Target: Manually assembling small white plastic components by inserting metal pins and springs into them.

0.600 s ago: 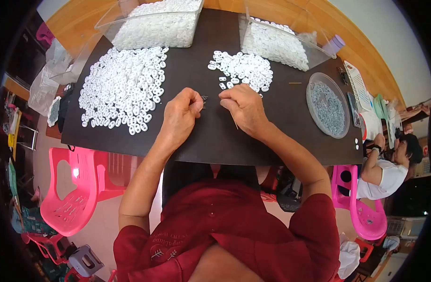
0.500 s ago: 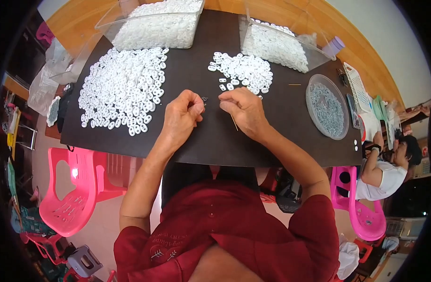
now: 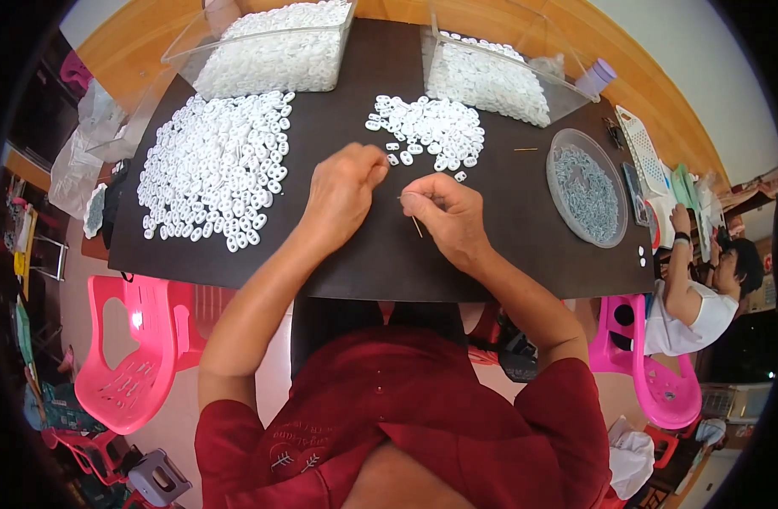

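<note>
Over the middle of the dark table, my right hand (image 3: 448, 212) is closed in a pinch on a thin golden stick (image 3: 417, 226), which pokes out below the fingers. My left hand (image 3: 347, 191) is closed, its fingertips curled near the near-left edge of the smaller pile of white oval two-holed plastic pieces (image 3: 440, 127). What lies in its fingers is hidden. A few loose white pieces (image 3: 407, 158) lie between the fingertips and that pile. A larger pile of the same pieces (image 3: 215, 165) spreads over the left side of the table.
Two clear bins of white pieces, left (image 3: 270, 59) and right (image 3: 486, 81), stand at the back. At the right is a round clear tray (image 3: 555, 191) of small grey pieces. Another golden stick (image 3: 526, 149) lies near it. Pink chairs (image 3: 130, 365) flank me; a person in white (image 3: 690, 314) sits at right.
My left hand has moved up and right toward the smaller white pile. The small dark bits at its fingertips no longer show. My right hand has come slightly nearer, still pinching the golden stick.
</note>
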A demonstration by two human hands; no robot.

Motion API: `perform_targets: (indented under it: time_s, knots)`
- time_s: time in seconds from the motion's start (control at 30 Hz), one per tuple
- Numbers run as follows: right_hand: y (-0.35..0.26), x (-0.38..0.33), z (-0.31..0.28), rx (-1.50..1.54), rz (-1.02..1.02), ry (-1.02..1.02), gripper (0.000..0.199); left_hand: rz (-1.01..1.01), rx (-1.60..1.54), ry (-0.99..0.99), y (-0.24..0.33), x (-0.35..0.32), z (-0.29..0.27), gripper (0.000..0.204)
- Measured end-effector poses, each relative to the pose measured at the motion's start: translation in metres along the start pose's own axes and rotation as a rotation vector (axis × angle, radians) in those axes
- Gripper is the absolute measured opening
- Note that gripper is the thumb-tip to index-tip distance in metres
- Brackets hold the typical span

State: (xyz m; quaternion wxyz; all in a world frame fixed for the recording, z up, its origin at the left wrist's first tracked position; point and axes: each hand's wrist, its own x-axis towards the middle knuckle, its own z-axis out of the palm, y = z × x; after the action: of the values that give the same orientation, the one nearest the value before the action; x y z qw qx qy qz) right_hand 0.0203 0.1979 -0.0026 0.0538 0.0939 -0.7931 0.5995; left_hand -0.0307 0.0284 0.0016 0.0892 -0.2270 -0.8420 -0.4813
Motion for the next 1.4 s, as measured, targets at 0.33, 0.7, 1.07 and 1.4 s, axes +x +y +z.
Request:
perform_targets:
  time_s: [0.33, 0.7, 1.07, 1.4]
  knots:
    - [-0.004, -0.020, -0.029, 0.062, 0.068, 0.171, 0.006, 0.351, 0.501, -0.163, -0.027, 0.046, 0.023, 0.012]
    - [0.016, -0.029, -0.011, -0.037, -0.286, 0.364, 0.007, 0.229, 0.497, -0.309, -0.011, 0.060, 0.025, 0.013]
    - [0.019, -0.031, -0.011, 0.013, -0.262, 0.377, 0.008, 0.056, 0.149, -0.222, 0.004, 0.026, 0.005, 0.007]
    - [0.005, -0.036, -0.013, 0.336, 0.032, 0.230, 0.003, -0.324, -0.622, -0.172, 0.040, -0.019, -0.003, 0.011]
